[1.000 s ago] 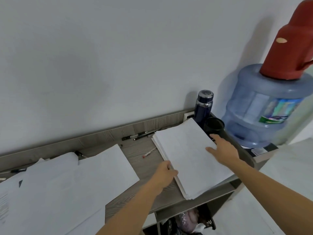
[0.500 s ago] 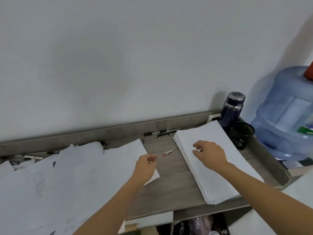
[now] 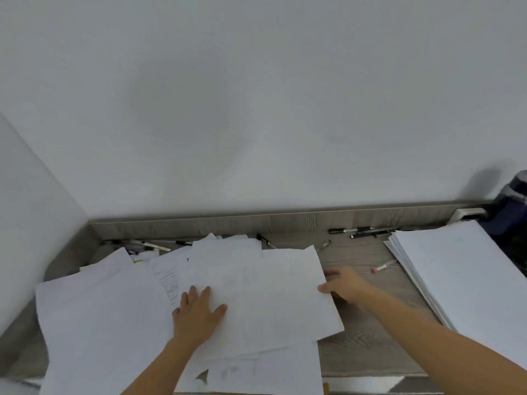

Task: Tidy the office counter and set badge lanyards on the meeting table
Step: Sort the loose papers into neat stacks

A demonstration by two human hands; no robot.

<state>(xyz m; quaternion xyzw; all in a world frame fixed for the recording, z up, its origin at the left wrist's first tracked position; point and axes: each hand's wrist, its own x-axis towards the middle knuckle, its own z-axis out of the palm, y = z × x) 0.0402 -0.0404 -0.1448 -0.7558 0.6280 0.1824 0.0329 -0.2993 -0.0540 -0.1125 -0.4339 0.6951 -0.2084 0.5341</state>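
White loose sheets (image 3: 114,323) lie overlapping and askew across the grey wood-grain bench (image 3: 365,346), from its middle out to 8 o'clock; one shows printed lines. The top sheet (image 3: 271,295) lies flat and skewed, the left hand (image 3: 196,315) flat on it and the right hand (image 3: 342,283) touching its edge. At 3 o'clock lies a squared paper stack (image 3: 462,280). Black pens (image 3: 362,232) lie along the back rim at 1 o'clock, and a red-tipped pen (image 3: 383,266) just beside the stack.

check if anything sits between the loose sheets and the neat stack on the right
Yes: a red-tipped pen lies on the bare counter between the loose sheets and the neat stack. Nothing else visible there; the black pens lie farther back.
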